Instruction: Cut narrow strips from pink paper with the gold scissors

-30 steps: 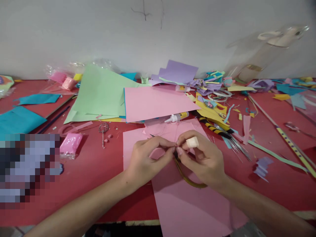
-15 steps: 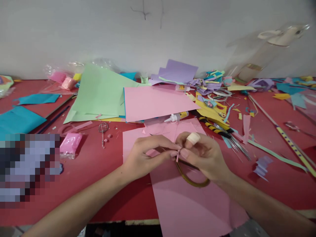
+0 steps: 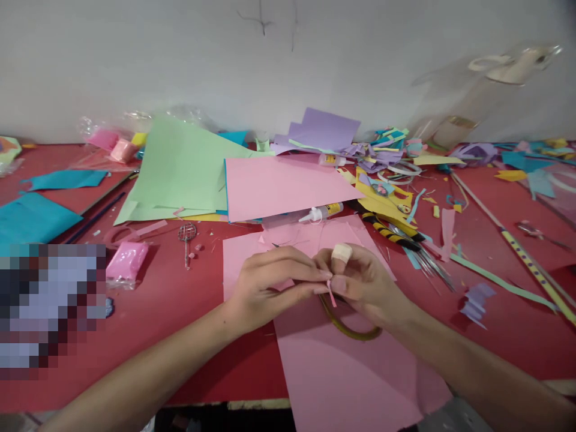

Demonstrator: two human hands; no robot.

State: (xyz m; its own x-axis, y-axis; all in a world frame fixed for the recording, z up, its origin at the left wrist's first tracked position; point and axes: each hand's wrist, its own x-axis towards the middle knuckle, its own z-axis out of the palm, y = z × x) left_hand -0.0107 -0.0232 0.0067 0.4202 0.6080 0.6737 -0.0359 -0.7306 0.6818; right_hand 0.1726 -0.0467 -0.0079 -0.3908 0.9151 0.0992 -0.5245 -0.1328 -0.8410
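Compared with a moment before, the pink strip (image 3: 331, 295) dangled lower; left hand (image 3: 265, 285) and right hand (image 3: 366, 285) pinched it shut-fingered above a pink sheet (image 3: 346, 372) by the front edge; red bench (image 3: 180, 312) strewn with scraps; grey wall (image 3: 180, 60) behind.

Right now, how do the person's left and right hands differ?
The right hand wears a beige wrap on one finger; the left hand is bare. An olive loop shows beneath the right hand, none beneath the left. Both pinch the small pink strip above the pink sheet.
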